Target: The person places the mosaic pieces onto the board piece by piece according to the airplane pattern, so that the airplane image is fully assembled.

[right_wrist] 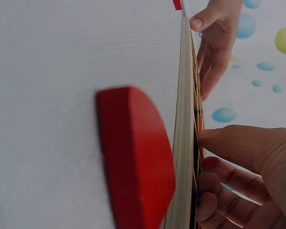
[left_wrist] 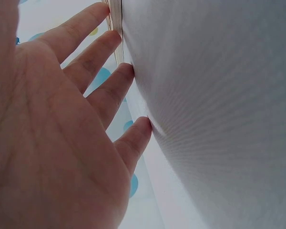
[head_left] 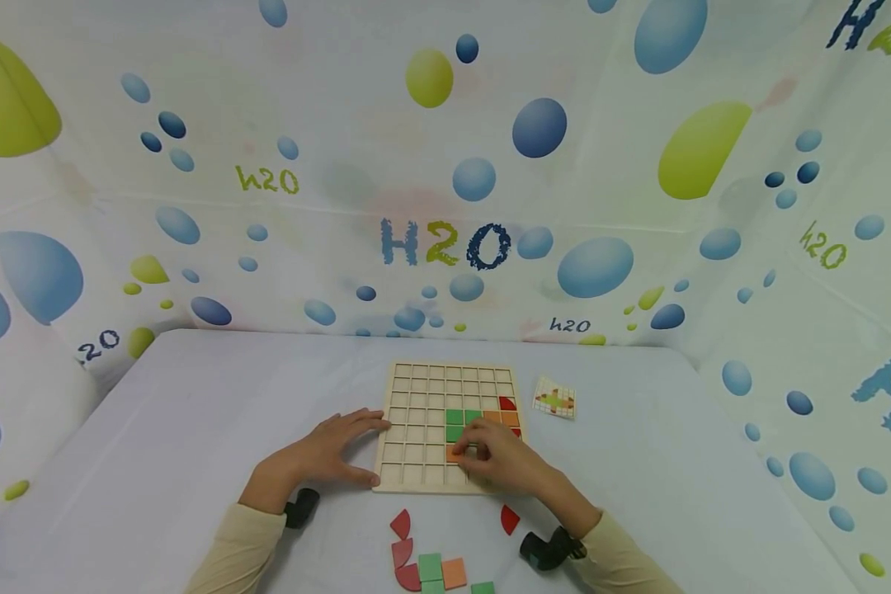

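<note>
A light wooden grid board (head_left: 416,454) lies on the white table in the head view. My left hand (head_left: 334,450) steadies its left side, fingers spread, with the fingertips (left_wrist: 115,37) at the edge and the thumb by the near left corner. Over the lower right part of the board, my right hand (head_left: 501,458) bends its fingers and touches an orange square tile (head_left: 451,455) in a cell. The right thumb (right_wrist: 214,138) is right at that tile in the right wrist view. Green square tiles (head_left: 454,417) fill cells just above, partly hidden by the hand.
Right of the board lies a small pattern card (head_left: 554,399). Loose red quarter-circle pieces (head_left: 401,524), a green square (head_left: 431,567) and an orange square (head_left: 454,573) lie in front. A red piece (right_wrist: 133,152) is close to the right wrist camera.
</note>
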Demonstrator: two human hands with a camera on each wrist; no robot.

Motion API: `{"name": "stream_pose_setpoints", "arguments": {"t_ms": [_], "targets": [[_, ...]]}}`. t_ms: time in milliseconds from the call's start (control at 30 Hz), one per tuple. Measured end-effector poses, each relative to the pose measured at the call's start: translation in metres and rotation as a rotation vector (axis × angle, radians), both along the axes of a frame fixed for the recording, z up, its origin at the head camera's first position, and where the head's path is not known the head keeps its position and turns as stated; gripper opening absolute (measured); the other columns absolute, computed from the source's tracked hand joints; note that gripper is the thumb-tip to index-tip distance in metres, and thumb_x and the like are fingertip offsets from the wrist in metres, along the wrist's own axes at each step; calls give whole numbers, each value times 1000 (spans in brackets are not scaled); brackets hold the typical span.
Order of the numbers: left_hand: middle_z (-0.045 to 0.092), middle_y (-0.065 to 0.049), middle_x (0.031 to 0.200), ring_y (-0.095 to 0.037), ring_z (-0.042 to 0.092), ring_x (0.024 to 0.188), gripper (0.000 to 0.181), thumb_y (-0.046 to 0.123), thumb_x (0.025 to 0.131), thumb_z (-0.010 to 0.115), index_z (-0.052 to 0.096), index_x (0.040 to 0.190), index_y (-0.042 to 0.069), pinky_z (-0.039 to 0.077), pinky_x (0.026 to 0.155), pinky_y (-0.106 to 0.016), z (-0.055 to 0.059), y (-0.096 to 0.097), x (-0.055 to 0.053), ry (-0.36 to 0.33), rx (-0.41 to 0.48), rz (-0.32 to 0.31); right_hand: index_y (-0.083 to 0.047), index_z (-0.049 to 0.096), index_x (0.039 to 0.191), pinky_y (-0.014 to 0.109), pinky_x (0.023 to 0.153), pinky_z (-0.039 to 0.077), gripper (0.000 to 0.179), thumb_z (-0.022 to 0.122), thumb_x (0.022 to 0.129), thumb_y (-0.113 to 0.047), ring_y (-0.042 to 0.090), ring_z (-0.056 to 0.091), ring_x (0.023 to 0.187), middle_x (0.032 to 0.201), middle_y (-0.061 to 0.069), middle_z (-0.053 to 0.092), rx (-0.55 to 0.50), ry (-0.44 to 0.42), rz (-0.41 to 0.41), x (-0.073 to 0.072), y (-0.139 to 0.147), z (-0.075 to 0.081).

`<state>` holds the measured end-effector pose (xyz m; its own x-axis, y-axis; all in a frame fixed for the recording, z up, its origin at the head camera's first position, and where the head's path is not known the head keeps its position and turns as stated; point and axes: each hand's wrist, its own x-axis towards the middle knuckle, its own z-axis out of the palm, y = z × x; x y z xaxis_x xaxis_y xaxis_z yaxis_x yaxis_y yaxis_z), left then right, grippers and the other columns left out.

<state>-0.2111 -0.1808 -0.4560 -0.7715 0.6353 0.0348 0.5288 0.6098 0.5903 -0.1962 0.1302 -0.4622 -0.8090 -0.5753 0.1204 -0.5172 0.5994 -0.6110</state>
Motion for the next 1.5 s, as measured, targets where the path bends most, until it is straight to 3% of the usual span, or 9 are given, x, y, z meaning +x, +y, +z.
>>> {"name": "stream_pose_setpoints", "arguments": {"t_ms": [533, 900, 1500], "targets": [[41, -20, 149, -44, 32, 139, 77, 37, 75, 83, 51, 138, 6, 16, 111, -69, 3, 2, 1, -7, 7, 0, -12, 72, 104, 19, 65, 45, 15, 68, 89, -11, 6, 48, 74, 105, -2, 56, 3, -10, 44, 6, 5, 4], [42, -20, 148, -44, 32, 139, 76, 37, 75, 83, 51, 138, 7, 17, 111, -68, 3, 1, 2, -7, -9, 14, -9, 73, 100, 17, 63, 46, 11, 69, 90, -10, 6, 49, 73, 91, -5, 60, -4, -20, 108, 12, 9, 7], [42, -20, 148, -44, 31, 139, 77, 39, 75, 82, 51, 138, 7, 17, 111, -68, 2, 3, 2, -14, -19, 11, -11, 71, 97, 15, 60, 47, 8, 68, 90, -9, -2, 47, 68, 88, -10, 59, -3, -81, 100, 30, 26, 15]]}}
